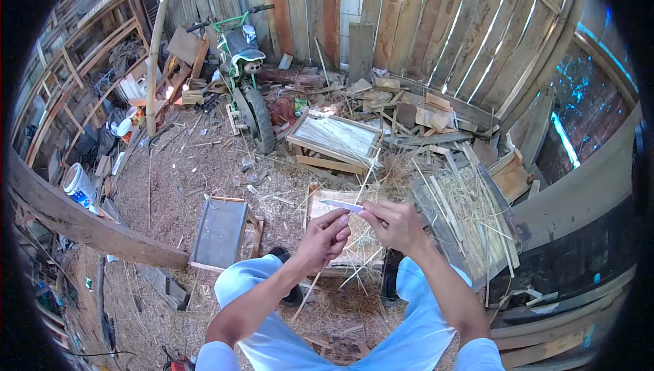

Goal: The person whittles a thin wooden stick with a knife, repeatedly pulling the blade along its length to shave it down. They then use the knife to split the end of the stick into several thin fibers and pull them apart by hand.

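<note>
In front of my knees, my right hand (393,224) is closed on a small knife, its pale blade (340,205) pointing left. Close beside it, my left hand (327,236) pinches a thin bamboo strip (370,175), which runs from the upper right down past the hand to the lower left. The blade lies across the strip just above my left fingers. Below both hands is a low wooden board (323,205) with pale strips and shavings on it.
A slatted table (486,197) with bamboo strips stands at right. A framed tray (334,132) lies ahead, a dark-topped stool (221,233) at left. Beyond are a green motorbike (246,64), scrap wood (422,112) and a plank wall. A curved beam (88,218) crosses at left.
</note>
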Available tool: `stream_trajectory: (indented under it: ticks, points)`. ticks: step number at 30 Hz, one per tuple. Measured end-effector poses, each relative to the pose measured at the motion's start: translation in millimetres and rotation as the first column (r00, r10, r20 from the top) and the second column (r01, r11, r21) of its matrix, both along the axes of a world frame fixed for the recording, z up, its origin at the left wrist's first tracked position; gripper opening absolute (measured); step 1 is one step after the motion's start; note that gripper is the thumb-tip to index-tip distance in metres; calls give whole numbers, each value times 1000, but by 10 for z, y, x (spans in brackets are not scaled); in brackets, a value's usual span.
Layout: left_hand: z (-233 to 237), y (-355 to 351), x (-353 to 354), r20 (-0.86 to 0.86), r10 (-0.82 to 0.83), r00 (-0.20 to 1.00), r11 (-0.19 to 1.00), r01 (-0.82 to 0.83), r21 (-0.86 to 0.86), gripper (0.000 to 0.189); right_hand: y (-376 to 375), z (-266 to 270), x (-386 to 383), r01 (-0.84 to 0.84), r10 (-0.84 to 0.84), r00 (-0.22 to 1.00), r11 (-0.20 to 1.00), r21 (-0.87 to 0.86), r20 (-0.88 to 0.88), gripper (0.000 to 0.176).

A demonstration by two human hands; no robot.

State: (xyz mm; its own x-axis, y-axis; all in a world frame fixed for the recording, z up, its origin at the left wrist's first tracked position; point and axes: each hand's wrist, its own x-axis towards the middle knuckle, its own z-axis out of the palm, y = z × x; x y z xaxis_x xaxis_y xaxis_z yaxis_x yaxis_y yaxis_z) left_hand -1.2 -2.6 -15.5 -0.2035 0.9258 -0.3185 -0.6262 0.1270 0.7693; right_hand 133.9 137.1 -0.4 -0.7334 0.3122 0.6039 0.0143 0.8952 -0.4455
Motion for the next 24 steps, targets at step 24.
stream_trajectory:
  ticks: [24]
  points:
    - [-47,-4,89,-99,-120,988,992,122,10,38,460,61,255,193,-164,967,971,-143,193,19]
